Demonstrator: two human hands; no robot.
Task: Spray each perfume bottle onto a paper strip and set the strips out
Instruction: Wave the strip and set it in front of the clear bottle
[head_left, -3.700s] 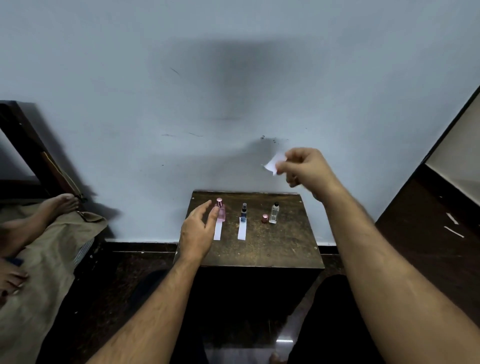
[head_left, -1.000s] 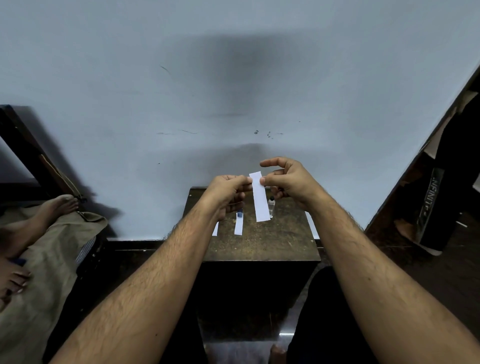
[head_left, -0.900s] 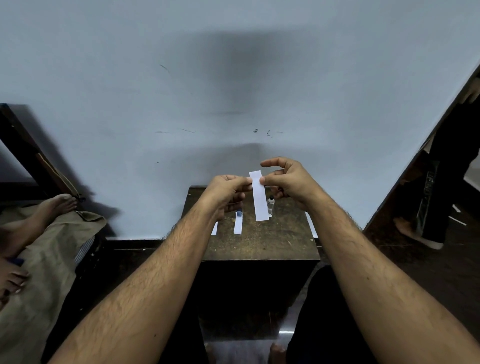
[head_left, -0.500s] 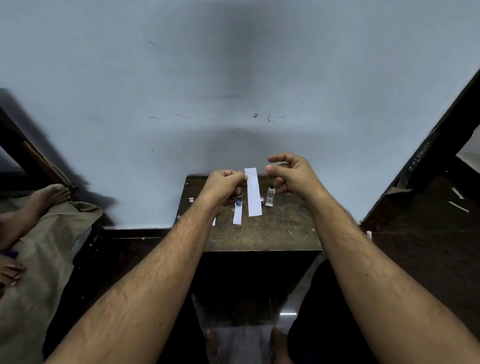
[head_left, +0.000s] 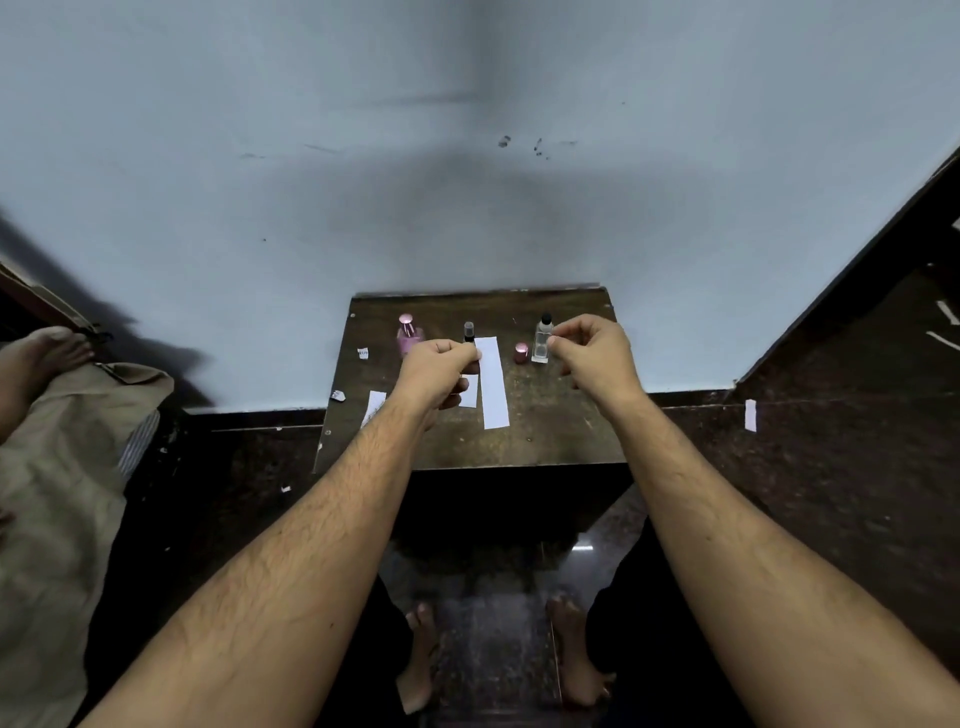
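The left hand (head_left: 436, 376) pinches the top edge of a white paper strip (head_left: 493, 382) hanging over the table (head_left: 561, 431). At three o'clock, the right hand (head_left: 597, 358), fingertips together, seemingly touches the clear bottle (head_left: 542, 340).

There is one view only, from the camera on my head, looking forward and down. My two forearms run up from the bottom corners toward the small table (head_left: 467, 447), which sits mid-frame against the wall (head_left: 467, 156). The wide lens bends the edges (the floor (head_left: 831, 467) tilts at the right). My own feet (head_left: 576, 654) show below, close under me.
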